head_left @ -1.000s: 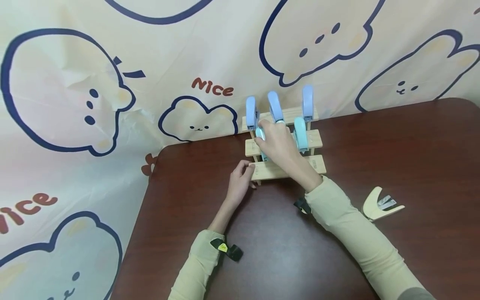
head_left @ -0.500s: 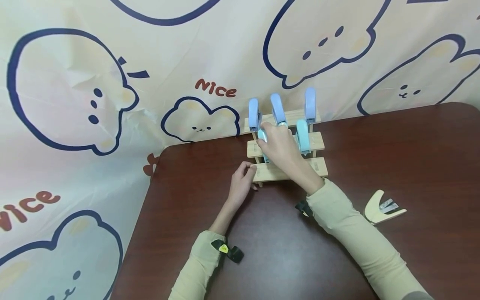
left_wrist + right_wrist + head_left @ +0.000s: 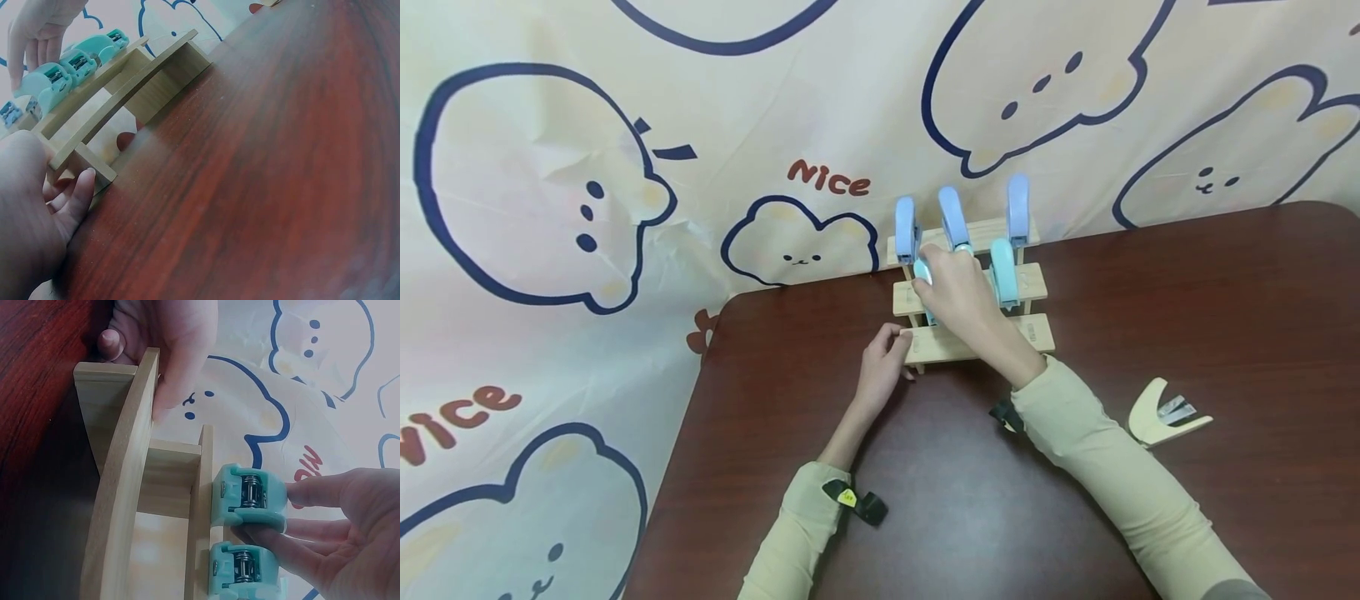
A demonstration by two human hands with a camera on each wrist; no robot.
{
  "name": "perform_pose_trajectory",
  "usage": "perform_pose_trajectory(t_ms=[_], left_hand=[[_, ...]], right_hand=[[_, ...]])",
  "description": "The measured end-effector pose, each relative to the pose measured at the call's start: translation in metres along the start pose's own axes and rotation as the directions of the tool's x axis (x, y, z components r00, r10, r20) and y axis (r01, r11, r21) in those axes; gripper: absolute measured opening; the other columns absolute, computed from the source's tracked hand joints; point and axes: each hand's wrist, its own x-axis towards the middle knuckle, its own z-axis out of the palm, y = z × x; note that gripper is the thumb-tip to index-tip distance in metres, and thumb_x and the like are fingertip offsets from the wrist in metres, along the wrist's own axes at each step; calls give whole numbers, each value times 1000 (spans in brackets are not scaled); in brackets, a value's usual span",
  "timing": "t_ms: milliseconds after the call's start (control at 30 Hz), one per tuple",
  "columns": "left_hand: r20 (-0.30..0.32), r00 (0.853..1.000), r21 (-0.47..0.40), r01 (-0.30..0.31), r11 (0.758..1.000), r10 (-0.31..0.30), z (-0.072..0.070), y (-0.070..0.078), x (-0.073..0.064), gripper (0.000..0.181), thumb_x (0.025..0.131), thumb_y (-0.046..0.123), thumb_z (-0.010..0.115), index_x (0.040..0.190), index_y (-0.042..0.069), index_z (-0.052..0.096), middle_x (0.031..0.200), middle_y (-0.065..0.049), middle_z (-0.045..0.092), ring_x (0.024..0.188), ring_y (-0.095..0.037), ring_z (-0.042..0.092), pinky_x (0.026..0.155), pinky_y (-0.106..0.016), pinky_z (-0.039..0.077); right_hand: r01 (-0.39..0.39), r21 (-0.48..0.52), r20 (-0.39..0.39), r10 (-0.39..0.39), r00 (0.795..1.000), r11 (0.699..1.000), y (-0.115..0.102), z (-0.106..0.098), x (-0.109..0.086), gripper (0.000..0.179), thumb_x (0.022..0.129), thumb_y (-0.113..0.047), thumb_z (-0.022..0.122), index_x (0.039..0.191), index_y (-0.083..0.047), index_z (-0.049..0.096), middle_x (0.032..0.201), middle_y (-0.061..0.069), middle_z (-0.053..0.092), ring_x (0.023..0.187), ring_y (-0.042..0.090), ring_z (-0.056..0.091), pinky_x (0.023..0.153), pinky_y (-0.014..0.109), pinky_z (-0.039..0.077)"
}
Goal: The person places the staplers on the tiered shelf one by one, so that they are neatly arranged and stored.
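A three-tier wooden rack [image 3: 936,343] stands at the back of the table. My left hand [image 3: 880,367] grips the left end of its lowest board, thumb on top in the head view. My right hand [image 3: 958,292] reaches over the rack and pinches a teal stapler [image 3: 250,497] on the middle tier between thumb and fingers. Another teal stapler [image 3: 244,572] stands beside it in the right wrist view. Farther right on that tier is a teal stapler [image 3: 1004,273]. Blue staplers stand on the top tier, among them the right one [image 3: 1018,208]. My right hand hides part of the middle tier.
A cream stapler [image 3: 1161,417] lies spread open on the dark brown table [image 3: 1247,333], to the right of the rack and beside my right sleeve. Close behind the rack hangs a white cloth [image 3: 820,108] with cartoon outlines. The lowest board [image 3: 1037,331] holds no stapler where it shows.
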Motion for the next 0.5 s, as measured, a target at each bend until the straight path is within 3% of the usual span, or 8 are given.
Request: perform_pose_trajectory(t_ms=[500], left_hand=[[-2, 1000, -21, -7, 1000, 7, 0, 3, -3, 25, 107, 22, 55, 113, 0, 63, 87, -6, 64, 54, -18, 59, 55, -33, 59]], right_hand=[[32, -7, -7, -32, 999, 999, 2, 0, -1, 35, 96, -8, 70, 127, 7, 65, 74, 14, 63, 63, 27, 56, 52, 35, 50]])
